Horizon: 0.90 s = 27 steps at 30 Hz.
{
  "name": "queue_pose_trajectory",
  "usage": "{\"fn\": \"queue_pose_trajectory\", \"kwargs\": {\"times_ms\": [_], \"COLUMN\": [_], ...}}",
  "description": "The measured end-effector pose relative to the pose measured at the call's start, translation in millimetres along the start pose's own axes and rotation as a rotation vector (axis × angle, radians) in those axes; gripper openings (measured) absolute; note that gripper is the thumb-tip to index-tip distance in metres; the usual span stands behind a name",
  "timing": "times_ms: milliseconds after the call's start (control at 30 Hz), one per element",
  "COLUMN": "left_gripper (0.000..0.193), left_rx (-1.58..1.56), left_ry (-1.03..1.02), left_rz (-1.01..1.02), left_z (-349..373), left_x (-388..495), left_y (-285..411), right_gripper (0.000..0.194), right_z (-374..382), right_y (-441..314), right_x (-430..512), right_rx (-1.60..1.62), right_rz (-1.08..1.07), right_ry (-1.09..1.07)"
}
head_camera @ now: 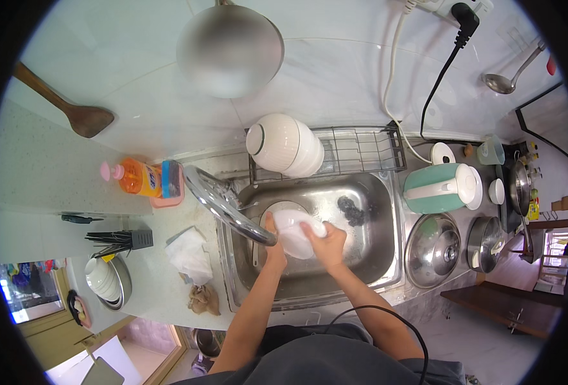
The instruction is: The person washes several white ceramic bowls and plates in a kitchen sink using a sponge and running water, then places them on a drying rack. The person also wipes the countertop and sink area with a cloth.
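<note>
A white bowl (292,233) is held between my two hands over the stainless steel sink (361,269). My left hand (275,248) grips its left side, partly hidden by the curved chrome faucet (235,222). On its right side, my right hand (329,242) has the thumb over the bowl; whether something thin is under those fingers cannot be told. Behind the bowl a round, pale dish (284,207) shows in the sink, mostly covered. A dark steel-wool scourer (351,211) lies on the sink bottom toward the back right.
Stacked white bowls (286,144) lie tilted in a black wire rack (361,149) behind the sink. Orange dish soap (139,177) and a blue sponge (171,179) stand left. A green kettle (433,188) and metal lid (432,250) sit right. A pan (231,50) hangs above.
</note>
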<state>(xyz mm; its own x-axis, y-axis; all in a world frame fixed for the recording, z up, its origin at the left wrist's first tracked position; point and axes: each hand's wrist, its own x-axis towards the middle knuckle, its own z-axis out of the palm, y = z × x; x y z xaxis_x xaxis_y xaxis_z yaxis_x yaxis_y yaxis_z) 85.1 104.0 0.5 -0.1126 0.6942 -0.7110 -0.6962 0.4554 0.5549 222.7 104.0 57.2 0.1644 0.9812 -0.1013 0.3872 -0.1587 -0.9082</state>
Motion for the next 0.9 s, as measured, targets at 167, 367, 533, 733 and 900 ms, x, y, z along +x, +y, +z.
{"fn": "queue_pose_trajectory", "kwargs": {"times_ms": [167,367,533,733,900], "left_gripper": [0.049,0.057,0.075,0.053,0.064], "left_rx": [-0.122,0.226,0.306,0.242,0.63], "left_ry": [-0.332,-0.193,-0.113,-0.026,-0.159], "left_rz": [-0.416,-0.351,-0.325,-0.016,0.052], "left_z": [-7.0,-38.1,-34.5,-84.8,-79.2], "left_x": [-19.9,-27.2,-43.4,-17.0,-32.6], "left_y": [25.7,9.6,-1.5,-15.8,16.7], "right_gripper": [0.035,0.042,0.06,0.04,0.037], "right_z": [-4.0,-0.4,33.1,12.3,25.3], "right_y": [27.5,57.0,55.3,55.5,87.2], "right_x": [-13.4,-23.8,-22.2,-39.9,-10.6], "right_rx": [-0.512,-0.516,-0.523,-0.381,-0.14], "right_rz": [-0.95,-0.574,-0.495,-0.521,0.172], "right_ry": [-0.189,-0.425,-0.373,-0.626,-0.109]}}
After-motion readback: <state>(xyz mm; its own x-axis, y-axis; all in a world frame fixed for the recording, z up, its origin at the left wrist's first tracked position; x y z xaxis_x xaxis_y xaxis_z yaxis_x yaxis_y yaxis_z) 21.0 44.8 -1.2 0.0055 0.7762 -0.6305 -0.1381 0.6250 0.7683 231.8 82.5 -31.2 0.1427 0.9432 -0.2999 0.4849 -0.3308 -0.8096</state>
